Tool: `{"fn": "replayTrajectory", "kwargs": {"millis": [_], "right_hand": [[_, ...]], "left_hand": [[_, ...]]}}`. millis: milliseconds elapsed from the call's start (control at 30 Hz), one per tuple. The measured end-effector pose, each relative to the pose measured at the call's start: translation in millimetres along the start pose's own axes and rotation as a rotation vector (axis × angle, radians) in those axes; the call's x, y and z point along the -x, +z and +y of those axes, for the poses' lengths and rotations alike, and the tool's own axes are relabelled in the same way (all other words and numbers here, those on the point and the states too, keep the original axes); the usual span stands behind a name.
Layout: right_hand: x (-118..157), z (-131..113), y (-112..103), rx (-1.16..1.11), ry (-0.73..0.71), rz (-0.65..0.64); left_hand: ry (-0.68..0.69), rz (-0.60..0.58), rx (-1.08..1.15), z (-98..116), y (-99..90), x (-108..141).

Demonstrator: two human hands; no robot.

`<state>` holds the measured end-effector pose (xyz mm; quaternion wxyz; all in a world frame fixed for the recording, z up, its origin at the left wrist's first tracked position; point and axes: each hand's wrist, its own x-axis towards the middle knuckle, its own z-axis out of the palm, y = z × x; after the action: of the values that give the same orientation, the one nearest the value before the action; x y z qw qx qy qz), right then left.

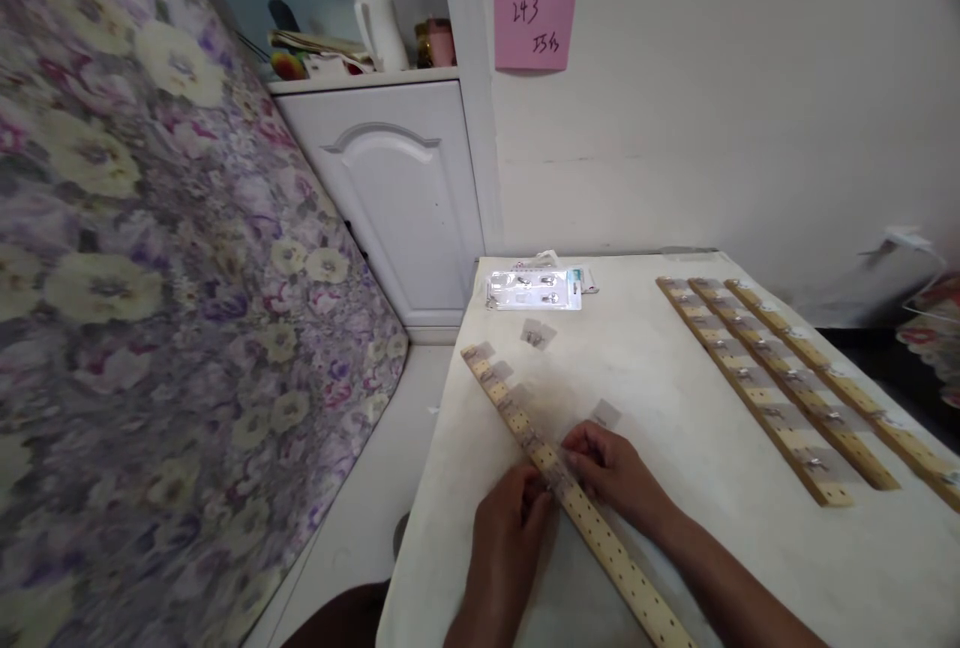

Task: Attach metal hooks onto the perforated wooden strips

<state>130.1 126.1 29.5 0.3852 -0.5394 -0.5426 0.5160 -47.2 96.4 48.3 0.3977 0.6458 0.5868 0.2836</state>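
Note:
A long, narrow wooden strip [600,538] with rows of small holes lies diagonally on the table. Small clear plastic pieces with tiny metal parts sit along its far half. My left hand [510,533] is at the strip's left edge, thumb and fingers pinched together. On the opposite edge, my right hand [611,468] has its fingers closed too, near a clear piece [556,476] lying across the wood. What either pinch contains is hidden. One loose clear piece [604,415] lies just beyond my right hand, and another small packet [538,334] is farther back.
Three similar wooden strips [750,378] carrying clear pieces and metal parts lie at the right of the table [622,348]. Blister packs [534,290] rest at the back edge. A floral curtain [180,308] hangs left, and a white cabinet [397,198] stands behind.

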Motion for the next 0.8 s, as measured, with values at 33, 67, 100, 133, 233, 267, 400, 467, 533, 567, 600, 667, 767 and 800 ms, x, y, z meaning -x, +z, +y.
{"fn": "replayTrajectory", "kwargs": {"millis": [33, 67, 100, 133, 233, 267, 400, 467, 533, 567, 600, 667, 767, 800], "right_hand": [[0.1, 0.8, -0.3, 0.011, -0.004, 0.002], [0.2, 1.5, -0.6, 0.021, -0.006, 0.006], [0.4, 2.0, -0.9, 0.031, -0.006, 0.011], [0.7, 2.4, -1.1, 0.039, -0.005, 0.016], [1.3, 2.5, -1.9, 0.054, -0.009, 0.026], [1.3, 2.4, -2.1, 0.056, -0.013, 0.025], [1.2, 1.5, -2.7, 0.064, -0.026, 0.032], [1.4, 1.2, -2.9, 0.067, -0.027, 0.037], [1.7, 1.0, -3.0, 0.074, -0.026, 0.043], [1.8, 1.1, -3.1, 0.08, -0.026, 0.048], [1.8, 1.3, -3.1, 0.087, -0.027, 0.054], [1.7, 1.8, -3.3, 0.094, -0.03, 0.057], [1.5, 2.3, -3.6, 0.082, -0.027, 0.046], [1.5, 2.1, -3.8, 0.081, -0.025, 0.044]], "left_hand": [[-0.001, -0.002, -0.002, 0.7, 0.0, -0.2], [-0.005, -0.004, -0.004, 1.5, -0.1, -0.5], [-0.01, -0.006, -0.008, 2.3, -0.4, -1.0], [-0.015, -0.009, -0.014, 3.2, -0.7, -1.5], [-0.024, -0.009, -0.033, 5.0, -1.5, -2.5], [-0.025, -0.009, -0.037, 5.3, -1.5, -2.5], [-0.018, -0.003, -0.038, 5.2, -0.8, -1.7], [-0.011, 0.004, -0.036, 4.9, -0.2, -1.4], [-0.007, 0.005, -0.041, 5.1, 0.0, -1.1], [-0.005, 0.001, -0.044, 5.4, 0.0, -0.9], [-0.006, 0.001, -0.047, 5.9, 0.0, -0.5], [-0.006, 0.013, -0.05, 7.1, -0.3, 0.7], [0.021, 0.047, -0.062, 7.3, -1.2, 3.2], [0.043, 0.054, -0.074, 6.5, -1.6, 3.8]]}}
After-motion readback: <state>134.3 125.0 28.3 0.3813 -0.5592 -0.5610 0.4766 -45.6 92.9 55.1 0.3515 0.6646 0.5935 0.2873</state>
